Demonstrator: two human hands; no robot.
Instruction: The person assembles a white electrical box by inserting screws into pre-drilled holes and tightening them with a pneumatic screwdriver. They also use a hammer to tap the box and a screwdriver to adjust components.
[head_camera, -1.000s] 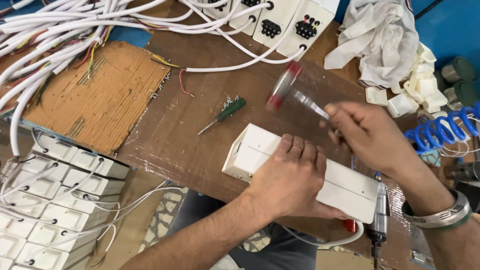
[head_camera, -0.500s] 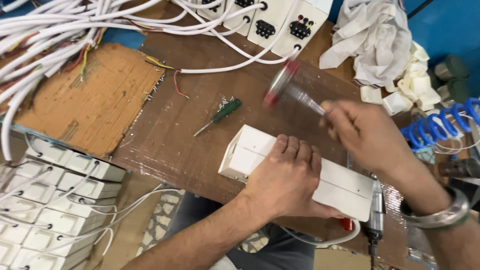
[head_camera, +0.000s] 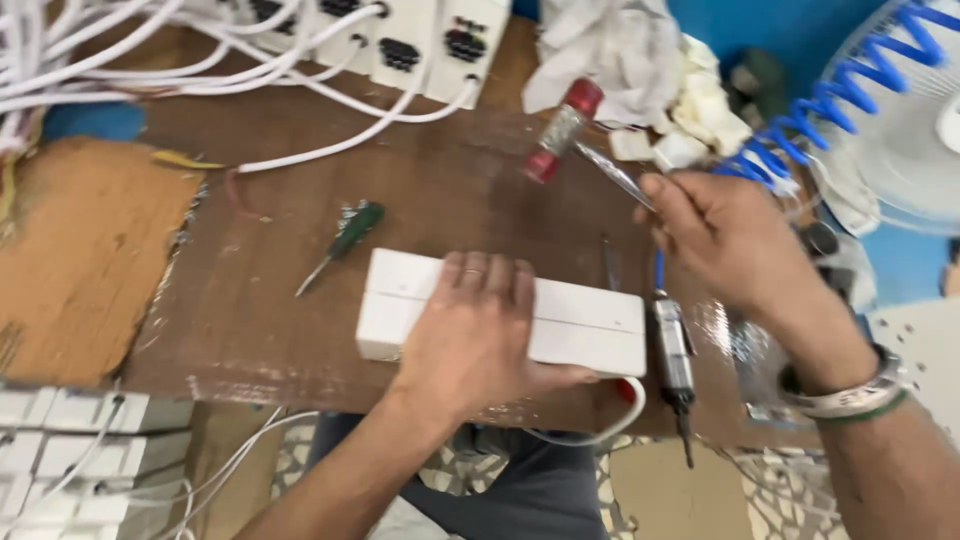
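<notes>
A person works at a worn brown wooden table (head_camera: 260, 300) with a blue wall behind.

The left hand (head_camera: 470, 335) lies flat, grip open, pressing a long white plastic box (head_camera: 580, 325) near the table's front edge. The right hand (head_camera: 725, 235) has its grip closed on a small red-tipped hammer (head_camera: 562, 132) raised above the box. A green screwdriver (head_camera: 340, 245) lies left of it; white cables (head_camera: 330, 90), crumpled cloth (head_camera: 610, 45) and a blue coiled hose (head_camera: 850, 110) crowd the back.

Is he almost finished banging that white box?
Not yet, it seems. The white box already looks closed, with its cable attached. Now the left hand presses it down while the right hand lifts the small hammer above it. More boxes wait at the left.
</notes>
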